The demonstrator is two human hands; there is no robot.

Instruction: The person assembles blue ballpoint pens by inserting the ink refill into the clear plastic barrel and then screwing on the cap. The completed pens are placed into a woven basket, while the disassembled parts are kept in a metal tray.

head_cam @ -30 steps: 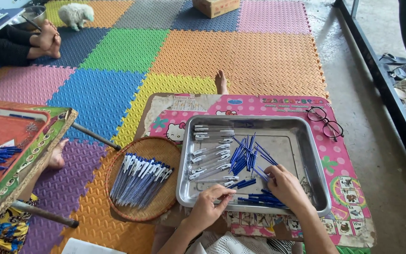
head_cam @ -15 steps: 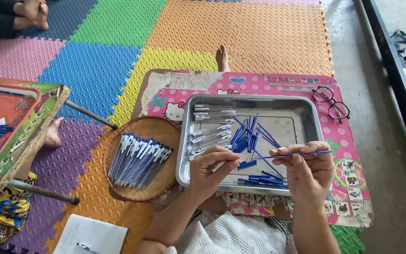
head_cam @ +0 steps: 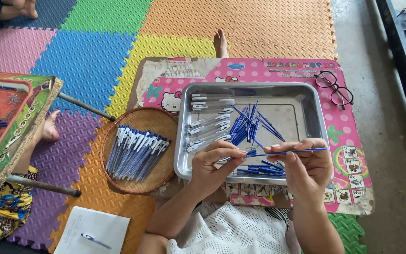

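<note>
My right hand (head_cam: 306, 164) pinches a thin blue pen refill (head_cam: 301, 150), held level over the near edge of a metal tray (head_cam: 312, 106). My left hand (head_cam: 214, 160) meets the refill's left end, fingertips closed on a small part that is too small to make out. In the tray lie a loose heap of blue refills (head_cam: 252, 127) and a row of clear pen barrels (head_cam: 210, 122). Left of the tray, a round woven basket (head_cam: 118, 181) holds several assembled pens (head_cam: 135, 150).
The tray rests on a low pink patterned table (head_cam: 348, 131); black glasses (head_cam: 334, 89) lie at its right. Coloured foam mats (head_cam: 85, 56) cover the floor. Another person's foot (head_cam: 50, 127) is beside a second low table (head_cam: 5, 127) at left. A notepad with a pen (head_cam: 92, 233) lies near me.
My hands have lifted from the tray and come together. The right hand picked up a blue refill, and the left hand now closes on its end. The camera has tilted down.
</note>
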